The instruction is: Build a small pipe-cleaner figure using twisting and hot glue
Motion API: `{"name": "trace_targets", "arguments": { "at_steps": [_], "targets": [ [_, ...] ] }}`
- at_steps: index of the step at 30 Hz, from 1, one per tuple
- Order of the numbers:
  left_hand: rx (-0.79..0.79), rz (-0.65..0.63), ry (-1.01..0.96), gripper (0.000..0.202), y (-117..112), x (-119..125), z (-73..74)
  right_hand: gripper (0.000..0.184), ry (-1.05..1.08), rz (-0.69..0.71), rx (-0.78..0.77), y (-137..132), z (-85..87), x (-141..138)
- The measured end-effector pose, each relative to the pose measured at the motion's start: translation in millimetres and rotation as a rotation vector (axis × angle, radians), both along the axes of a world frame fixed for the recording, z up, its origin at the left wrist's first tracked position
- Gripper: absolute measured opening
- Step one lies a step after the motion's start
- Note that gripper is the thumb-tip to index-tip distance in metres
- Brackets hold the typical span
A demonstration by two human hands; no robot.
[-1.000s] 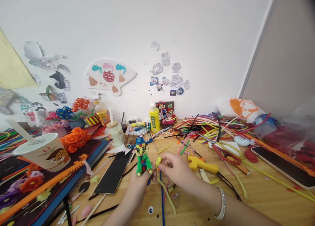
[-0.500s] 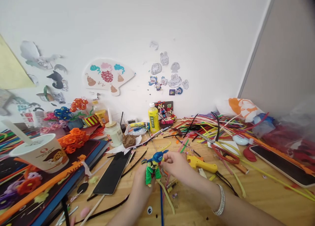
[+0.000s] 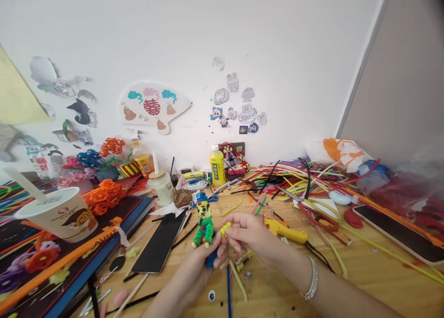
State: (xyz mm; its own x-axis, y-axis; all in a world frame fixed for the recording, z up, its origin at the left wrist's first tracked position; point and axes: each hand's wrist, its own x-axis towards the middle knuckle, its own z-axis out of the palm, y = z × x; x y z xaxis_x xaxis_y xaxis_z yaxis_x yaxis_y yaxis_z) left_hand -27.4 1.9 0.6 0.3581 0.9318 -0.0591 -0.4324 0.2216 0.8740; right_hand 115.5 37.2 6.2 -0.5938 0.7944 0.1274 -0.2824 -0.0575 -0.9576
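My left hand (image 3: 204,262) is closed around the lower part of a small pipe-cleaner doll (image 3: 204,221). The doll has a blue hat, a yellow face and a green body, and it stands upright, facing me. Below it, a blue part (image 3: 211,259) shows between the fingers. With thumb and fingertips, my right hand (image 3: 244,232) pinches a small bright-yellow fuzzy piece (image 3: 225,227) beside the doll. The left fingertips are close to that piece; whether they touch it I cannot tell. A yellow hot glue gun (image 3: 287,231) lies right of my right hand.
A dark phone (image 3: 163,244) lies left of my hands. Behind are a yellow bottle (image 3: 217,166) and a heap of pipe cleaners (image 3: 277,174) with scissors (image 3: 294,197). A paper cup (image 3: 58,214) with a straw stands at left; another phone (image 3: 395,232) lies at right.
The doll has turned to face me, upright, and shifted up and left. My right hand has come away from its head and moved down slightly, now showing the yellow piece in its fingertips.
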Motion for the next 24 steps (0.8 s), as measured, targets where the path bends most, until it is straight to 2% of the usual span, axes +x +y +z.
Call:
{"name": "trace_targets", "arguments": {
  "at_steps": [2, 4, 7, 9, 12, 15, 20, 22, 24],
  "targets": [
    [0.025, 0.050, 0.047, 0.026, 0.7, 2.1, -1.9, 0.026, 0.003, -0.041, -0.036, -1.2, -3.9, -2.7],
    [0.141, 0.187, 0.176, 0.025, 2.2, 2.3, -5.3, 0.028, 0.025, -0.054, -0.088, -3.1, -5.7, -4.9],
    [0.321, 0.383, 0.420, 0.020, 4.4, -2.6, -11.5, 0.032, 0.075, 0.012, -0.138, -6.3, -5.4, -6.9],
    [0.414, 0.490, 0.567, 0.016, 4.9, -8.0, -14.9, 0.027, 0.090, 0.064, -0.135, -8.2, -4.7, -8.0],
    [0.509, 0.598, 0.664, 0.011, 3.9, -12.8, -16.0, 0.022, 0.104, 0.073, -0.113, -10.5, -4.3, -10.0],
    [0.433, 0.536, 0.522, 0.012, 1.1, -9.1, -10.5, 0.023, 0.094, 0.017, -0.068, -11.5, -3.6, -11.0],
    [0.092, 0.133, 0.142, 0.028, -2.4, 4.0, 2.8, 0.029, 0.000, -0.158, 0.088, -9.7, -2.3, -10.3],
    [0.077, 0.138, 0.174, 0.030, -1.4, 5.8, 3.6, 0.026, -0.076, -0.228, 0.112, -8.8, -3.2, -11.1],
    [0.177, 0.279, 0.330, 0.026, 1.0, 4.3, 0.6, 0.021, -0.161, -0.303, 0.102, -8.0, -4.9, -12.8]
  ]
}}
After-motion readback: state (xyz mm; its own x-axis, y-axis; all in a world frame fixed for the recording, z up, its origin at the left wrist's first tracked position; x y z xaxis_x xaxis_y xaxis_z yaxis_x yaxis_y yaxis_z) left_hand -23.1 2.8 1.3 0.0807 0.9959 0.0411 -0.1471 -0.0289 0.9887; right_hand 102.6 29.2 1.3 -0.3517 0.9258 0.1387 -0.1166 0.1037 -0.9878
